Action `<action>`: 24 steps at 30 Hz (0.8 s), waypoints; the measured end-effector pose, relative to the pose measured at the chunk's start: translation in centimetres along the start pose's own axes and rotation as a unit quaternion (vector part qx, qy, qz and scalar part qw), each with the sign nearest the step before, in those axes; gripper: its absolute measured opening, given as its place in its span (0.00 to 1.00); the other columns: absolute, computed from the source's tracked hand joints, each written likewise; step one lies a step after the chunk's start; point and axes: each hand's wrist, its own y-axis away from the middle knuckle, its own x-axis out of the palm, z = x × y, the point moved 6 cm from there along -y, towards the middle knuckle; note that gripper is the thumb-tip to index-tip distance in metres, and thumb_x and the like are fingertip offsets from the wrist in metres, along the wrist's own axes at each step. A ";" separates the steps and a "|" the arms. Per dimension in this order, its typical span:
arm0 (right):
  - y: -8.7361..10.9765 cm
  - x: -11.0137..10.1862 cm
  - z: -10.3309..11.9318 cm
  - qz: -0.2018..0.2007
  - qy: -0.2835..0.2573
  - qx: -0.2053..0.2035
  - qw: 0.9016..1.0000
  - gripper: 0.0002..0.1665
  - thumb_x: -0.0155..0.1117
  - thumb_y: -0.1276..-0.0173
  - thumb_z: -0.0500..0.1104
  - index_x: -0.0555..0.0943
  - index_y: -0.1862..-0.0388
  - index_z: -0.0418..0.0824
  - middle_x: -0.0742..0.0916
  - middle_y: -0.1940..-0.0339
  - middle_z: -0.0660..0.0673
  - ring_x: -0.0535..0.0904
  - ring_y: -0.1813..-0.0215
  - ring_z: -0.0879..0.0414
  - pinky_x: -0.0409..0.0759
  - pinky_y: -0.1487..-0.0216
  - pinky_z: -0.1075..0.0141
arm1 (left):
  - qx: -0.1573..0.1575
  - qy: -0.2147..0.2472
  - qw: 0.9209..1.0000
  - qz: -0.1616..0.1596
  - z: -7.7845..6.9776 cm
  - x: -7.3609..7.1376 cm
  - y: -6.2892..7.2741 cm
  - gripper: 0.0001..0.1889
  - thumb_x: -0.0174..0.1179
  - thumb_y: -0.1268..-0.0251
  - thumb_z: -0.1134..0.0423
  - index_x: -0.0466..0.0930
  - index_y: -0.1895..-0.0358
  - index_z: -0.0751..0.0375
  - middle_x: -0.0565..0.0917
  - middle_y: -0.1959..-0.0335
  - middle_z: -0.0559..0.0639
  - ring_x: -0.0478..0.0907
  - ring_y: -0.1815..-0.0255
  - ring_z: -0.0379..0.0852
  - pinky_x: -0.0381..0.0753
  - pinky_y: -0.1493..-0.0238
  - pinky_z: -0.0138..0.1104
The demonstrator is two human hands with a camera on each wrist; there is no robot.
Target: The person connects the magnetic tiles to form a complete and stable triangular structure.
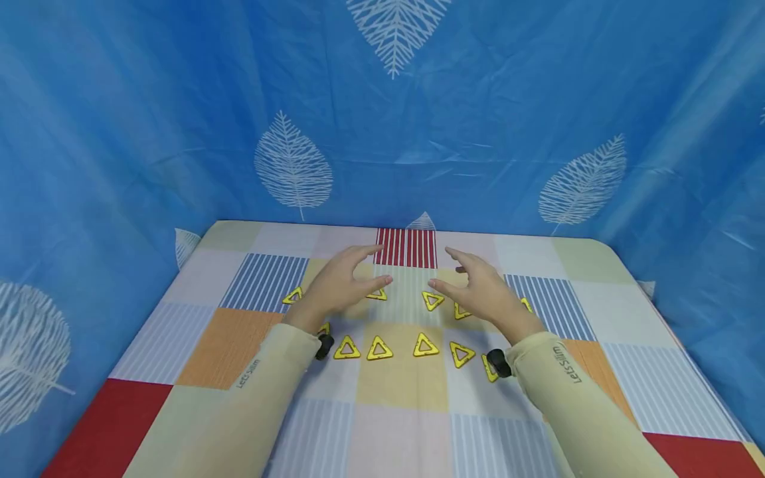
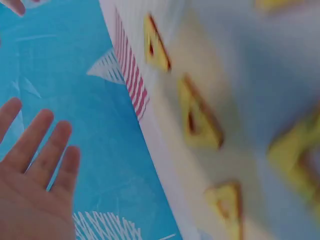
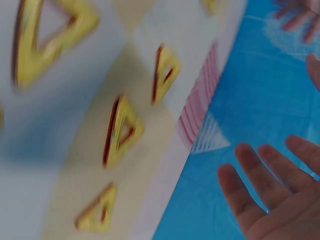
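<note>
My left hand [image 1: 340, 282] hovers over the table with its fingers extended and thumb apart, holding nothing. Facing it, my right hand [image 1: 483, 289] is likewise raised, its fingers loosely spread and its palm free. Yellow triangular frames lie scattered on the cloth in two rough rows. One yellow triangle [image 1: 378, 298] is partly hidden by the left thumb; another triangle [image 1: 433, 307] lies just below the right thumb. Spread fingers of the left hand [image 2: 40, 180] show in the left wrist view, and those of the right hand [image 3: 275, 195] in the right wrist view.
Several more triangles, such as the front triangle [image 1: 379, 357], lie nearer me, some partly covered by the wrists. A patchwork cloth [image 1: 400, 438] covers the table. Blue curtain [image 1: 418, 133] with white leaf prints hangs behind and at both sides.
</note>
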 end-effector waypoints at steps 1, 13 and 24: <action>0.3 0.3 0.1 -0.001 -0.020 -0.004 1.000 0.53 0.65 0.33 0.68 0.60 0.19 0.43 0.70 0.26 0.35 0.72 0.33 0.38 0.73 0.39 0.42 | -0.002 0.014 1.000 0.006 0.1 0.4 0.4 0.38 0.64 0.35 0.37 0.66 0.24 0.45 0.70 0.28 0.48 0.65 0.28 0.51 0.65 0.33 0.53; 3.2 4.9 -0.4 0.027 -0.123 0.001 0.992 0.38 0.77 0.38 0.55 0.77 0.33 0.40 0.84 0.46 0.42 0.82 0.49 0.50 0.82 0.62 0.59 | -0.010 0.108 0.990 0.093 0.5 3.3 4.7 0.41 0.73 0.43 0.42 0.70 0.27 0.49 0.80 0.44 0.54 0.73 0.39 0.53 0.74 0.43 0.55; 3.7 7.3 -0.7 0.020 -0.141 -0.016 0.990 0.39 0.87 0.54 0.47 0.83 0.43 0.36 0.85 0.57 0.47 0.81 0.56 0.54 0.80 0.55 0.59 | -0.004 0.100 0.987 0.123 1.4 4.9 5.9 0.36 0.79 0.50 0.48 0.78 0.36 0.54 0.80 0.55 0.48 0.74 0.50 0.48 0.72 0.44 0.48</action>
